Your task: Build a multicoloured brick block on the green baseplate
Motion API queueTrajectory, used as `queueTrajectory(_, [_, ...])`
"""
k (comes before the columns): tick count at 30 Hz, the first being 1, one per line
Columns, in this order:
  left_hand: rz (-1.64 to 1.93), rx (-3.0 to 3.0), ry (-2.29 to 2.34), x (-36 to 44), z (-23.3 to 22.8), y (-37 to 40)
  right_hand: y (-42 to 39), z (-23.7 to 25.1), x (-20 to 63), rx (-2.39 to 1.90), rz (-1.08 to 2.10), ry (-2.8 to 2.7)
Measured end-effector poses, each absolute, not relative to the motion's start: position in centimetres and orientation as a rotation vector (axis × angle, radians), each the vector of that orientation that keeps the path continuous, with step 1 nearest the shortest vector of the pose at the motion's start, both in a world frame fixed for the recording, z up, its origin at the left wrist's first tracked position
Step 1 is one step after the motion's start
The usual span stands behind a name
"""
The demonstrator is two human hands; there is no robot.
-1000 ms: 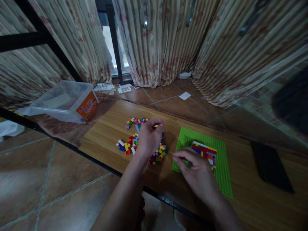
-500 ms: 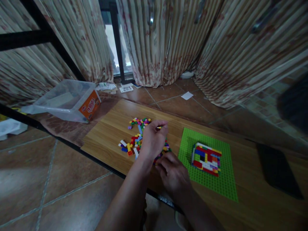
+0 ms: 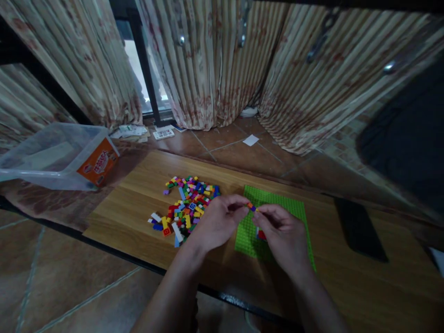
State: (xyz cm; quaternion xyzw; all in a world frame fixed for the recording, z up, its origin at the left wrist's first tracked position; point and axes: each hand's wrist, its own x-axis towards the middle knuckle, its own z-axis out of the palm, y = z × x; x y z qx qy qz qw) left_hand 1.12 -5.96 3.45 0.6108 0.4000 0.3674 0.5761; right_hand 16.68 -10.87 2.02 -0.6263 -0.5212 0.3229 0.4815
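Head view: brick build mostly behind right hand, plastic bin leftward.

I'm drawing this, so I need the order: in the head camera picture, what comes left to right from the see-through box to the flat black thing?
See-through box → pile of loose bricks → left hand → small held bricks → right hand → flat black thing.

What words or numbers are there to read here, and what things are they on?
Orange label on the clear bin: pale characters, too blurred to read.
White card: dark print, too small to read.
Paper pile: faint marks, too small to read.
Toy bricks: no writing I can see.
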Motion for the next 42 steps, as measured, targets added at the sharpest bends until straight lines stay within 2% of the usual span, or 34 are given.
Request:
queueTrajectory(10, [0.903,1.435,0.923,3.1,3.0,-6.4,-10.8,2.5,17.1,-1.474,0.878,-1.199])
queueTrajectory(17, [0.885,1.572,1.195,3.9,3.1,-7.1,-10.6,1.8,17.5,-1.566,0.658,-1.225])
queueTrajectory(24, [0.922,1.622,1.312,2.9,3.0,-6.3,-9.8,1.6,21.9,-1.694,0.359,-1.346])
queueTrajectory(34, [0.651,1.829,1.309,4.7,2.8,-7.4,-9.0,1.8,20.2,-1.663,0.222,-1.817])
queueTrajectory(42, [0.518,1.961,1.271,5.5,2.6,-7.4,-8.6,1.7,20.2,-1.664,0.236,-1.805])
